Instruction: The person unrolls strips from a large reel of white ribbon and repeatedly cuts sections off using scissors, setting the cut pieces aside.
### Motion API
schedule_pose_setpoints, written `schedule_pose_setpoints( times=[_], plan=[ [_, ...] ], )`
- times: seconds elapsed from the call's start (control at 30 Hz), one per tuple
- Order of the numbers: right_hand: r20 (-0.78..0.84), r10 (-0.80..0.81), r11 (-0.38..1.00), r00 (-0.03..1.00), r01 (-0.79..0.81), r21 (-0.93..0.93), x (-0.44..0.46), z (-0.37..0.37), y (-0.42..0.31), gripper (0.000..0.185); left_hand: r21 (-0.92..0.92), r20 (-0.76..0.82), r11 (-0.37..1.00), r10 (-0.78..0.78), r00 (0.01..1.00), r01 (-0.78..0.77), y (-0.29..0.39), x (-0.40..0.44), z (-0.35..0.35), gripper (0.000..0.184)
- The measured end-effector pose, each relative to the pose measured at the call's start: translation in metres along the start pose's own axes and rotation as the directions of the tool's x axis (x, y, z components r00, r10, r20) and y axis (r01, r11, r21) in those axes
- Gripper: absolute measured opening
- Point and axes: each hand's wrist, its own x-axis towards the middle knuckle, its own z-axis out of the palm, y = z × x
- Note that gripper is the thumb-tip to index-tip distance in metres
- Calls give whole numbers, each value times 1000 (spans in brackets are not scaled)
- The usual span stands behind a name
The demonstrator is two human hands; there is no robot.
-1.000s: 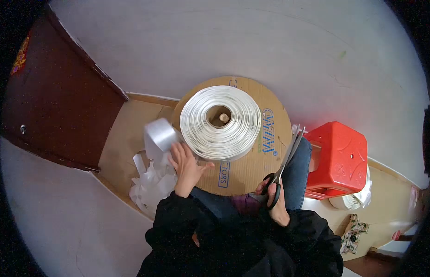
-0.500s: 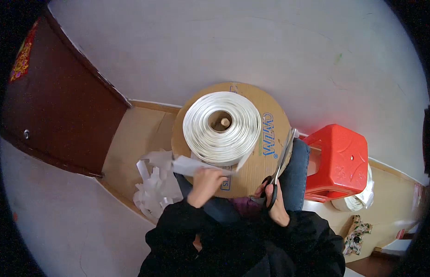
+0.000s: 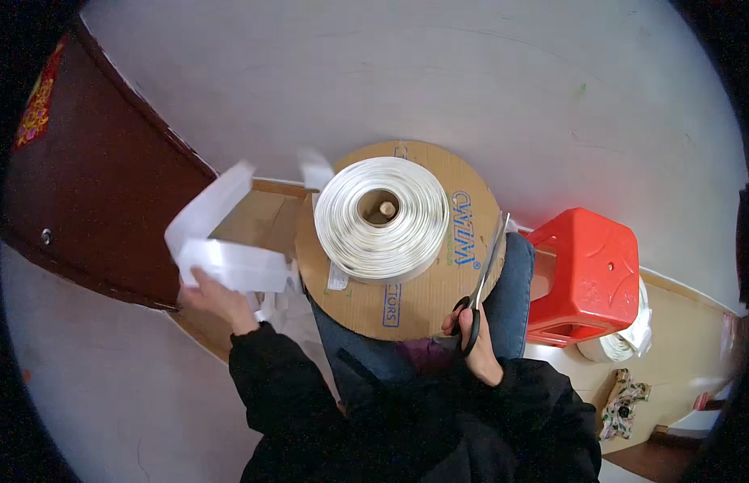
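A wound roll of white ribbon (image 3: 382, 249) lies on a round cardboard disc (image 3: 358, 310) over my lap. Out to the left, my left hand (image 3: 214, 298) is at a loose white strip (image 3: 238, 266), which it grips; the strip loops up and away from the hand, partly blurred. My right hand (image 3: 481, 342) holds black-handled scissors (image 3: 485, 278) at the disc's right edge, with the blades pointing up and slightly apart. Loose white strips (image 3: 290, 318) hang in a heap beside my left knee, partly behind my left arm.
To the right stands a red plastic stool (image 3: 604, 270), with another white roll (image 3: 612, 346) behind it. A patterned cloth item (image 3: 624, 402) is on the floor farther down. A dark brown door (image 3: 93, 177) is at the left, and a pale wall (image 3: 471, 80) rises beyond the disc.
My left hand has swung from the disc's lower left out to the left, pulling a white strip with it. The right hand and scissors have hardly moved.
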Motion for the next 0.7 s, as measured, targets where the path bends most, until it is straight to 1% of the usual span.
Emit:
schedule_pose_setpoints(
  times=[0.03, 0.07, 0.1, 0.13, 0.17, 0.2, 0.23, 0.27, 0.3, 0.33, 0.4, 0.43, 0.47, 0.5, 0.53, 0.67, 0.7],
  plan=[
    [0, -2, 1000, 1000, 2, 6, 1, 0, 2, 36, 241, -166, 958, 196, 966, -153, -14, 5, -5, 41],
    [5, 1, 1000, 1000, -1, 5, 1, 1, 4, 37, 487, -276, 839, 413, 868, -244, -19, 5, -7, 49],
    [13, 6, 1000, 1000, -6, 1, 1, 2, 6, 37, 489, -277, 837, 415, 866, -245, -23, -1, -14, 49],
    [23, 8, 1000, 1000, -8, -5, 1, 2, 7, 37, 634, 50, 645, 515, 856, -425, -23, -21, -16, 56],
    [31, 10, 1000, 999, -9, -12, 3, 2, 6, 37, 677, 381, 413, 512, 770, -609, -24, -39, -13, 63],
    [34, 9, 1000, 999, -8, -15, 3, 2, 5, 37, 667, 635, 243, 311, 708, -705, -23, -53, -8, 72],
    [30, 11, 1000, 999, -11, -2, 3, 3, 3, 36, 674, 737, 100, -36, 675, -732, -21, -68, -2, 77],
    [23, 12, 1000, 1000, -12, 12, 3, 4, 1, 36, 613, 766, 55, -283, 577, -788, -24, -83, 2, 72],
    [13, 13, 1000, 1000, -13, 26, 2, 4, -1, 36, 536, 732, 32, -516, 445, -844, -29, -94, 2, 67],
    [-1, 13, 999, 1000, -13, 41, 2, 3, -2, 35, 552, 711, 265, -645, 280, -790, -34, -98, 3, 55],
    [-27, 5, 999, 1000, -4, 37, 5, 1, 0, 35, 434, 701, 309, -706, 101, -846, -32, -123, 13, 45],
    [-38, 3, 1000, 999, -2, 31, 6, -1, 1, 34, 425, 702, 321, -707, 84, -846, -42, -135, 12, 45],
    [-47, 4, 1000, 999, -3, 25, 7, -3, 3, 33, 367, 824, 495, -566, 27, -788, -56, -147, 8, 38],
    [-53, 8, 1000, 999, -7, 20, 5, -6, 5, 33, 281, 915, 645, -403, -3, -710, -66, -158, 4, 31],
    [-60, 11, 1000, 998, -10, 18, 4, -8, 6, 33, 280, 914, 650, -405, -10, -707, -65, -169, 8, 31],
    [-49, 8, 996, 999, -12, -88, 7, -8, 8, 38, 274, 939, 534, -327, 103, -800, -55, -200, 28, 19],
    [-45, 4, 996, 999, -8, -86, 8, -9, 8, 38, 242, 955, 543, -280, 98, -804, -53, -197, 26, 15]
  ],
)
